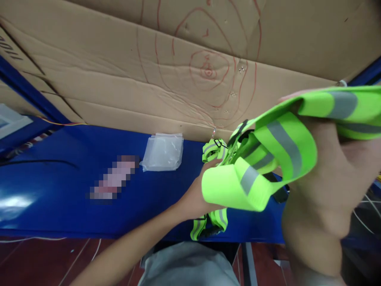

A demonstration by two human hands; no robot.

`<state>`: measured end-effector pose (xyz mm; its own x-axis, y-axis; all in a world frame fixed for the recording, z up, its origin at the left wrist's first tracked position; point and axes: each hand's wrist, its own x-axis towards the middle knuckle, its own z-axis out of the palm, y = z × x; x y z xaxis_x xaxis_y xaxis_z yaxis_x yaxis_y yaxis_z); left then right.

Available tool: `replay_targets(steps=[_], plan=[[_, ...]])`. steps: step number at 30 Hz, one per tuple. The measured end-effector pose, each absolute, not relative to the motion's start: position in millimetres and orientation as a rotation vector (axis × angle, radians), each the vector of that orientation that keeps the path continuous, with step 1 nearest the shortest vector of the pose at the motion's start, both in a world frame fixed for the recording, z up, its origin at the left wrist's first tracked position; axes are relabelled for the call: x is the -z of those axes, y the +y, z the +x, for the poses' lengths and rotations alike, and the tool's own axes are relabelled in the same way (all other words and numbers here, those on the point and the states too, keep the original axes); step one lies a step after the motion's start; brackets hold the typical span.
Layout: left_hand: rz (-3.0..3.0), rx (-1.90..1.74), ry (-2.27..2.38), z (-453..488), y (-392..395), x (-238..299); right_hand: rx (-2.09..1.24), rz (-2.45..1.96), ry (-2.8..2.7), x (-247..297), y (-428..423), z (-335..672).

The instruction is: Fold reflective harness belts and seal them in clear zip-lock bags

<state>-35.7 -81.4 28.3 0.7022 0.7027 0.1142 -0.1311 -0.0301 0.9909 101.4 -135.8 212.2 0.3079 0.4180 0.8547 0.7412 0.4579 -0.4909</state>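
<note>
A neon green strap harness (268, 159) with grey reflective bands and black buckles hangs bunched between my hands over the blue table (59, 171). My right hand (321, 186) is raised close to the camera, fingers closed around a wide loop of the strap. My left hand (196, 194) reaches in from below and grips the lower folds, most of its fingers hidden behind the green webbing. A tail of the strap (208, 224) droops over the table's front edge.
A stack of clear plastic bags (163, 152) lies on the table left of the harness. A blurred pinkish patch (114, 178) sits further left. Brown cardboard (178, 59) with red scribbles stands behind. White wires (366, 214) trail at right; red floor lies below.
</note>
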Motion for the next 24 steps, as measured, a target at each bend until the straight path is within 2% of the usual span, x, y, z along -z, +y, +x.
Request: replay_targets(steps=[3, 7, 12, 15, 18, 21, 24], plan=[[1.307, -0.583, 0.538, -44.5, -81.4, -25.8, 0.334, -1.149, -1.442, -202.1, -102.1, 115.1], [0.85, -0.633, 0.742, -52.8, -91.3, -18.4, 0.072, -1.425, -1.579, -146.5, -71.0, 143.3], [0.72, -0.551, 0.734, -53.1, -101.7, -1.3, -0.103, -1.579, -1.601, -53.9, -137.5, 136.8], [0.949, -0.548, 0.743, -48.7, -88.6, 6.8, -0.354, -1.542, -1.766, -14.6, -201.0, 121.9], [1.264, -0.522, 0.833, -48.9, -67.4, 8.0, -0.411, -1.613, -2.035, 13.5, -243.9, 114.9], [2.043, -0.284, 1.231, -60.1, -60.3, 2.0, -0.445, -1.727, -2.131, 37.2, -262.9, 116.3], [2.418, -0.096, 1.569, -78.8, -80.7, -8.6, -0.484, -1.765, -2.013, 54.6, -267.5, 118.9]])
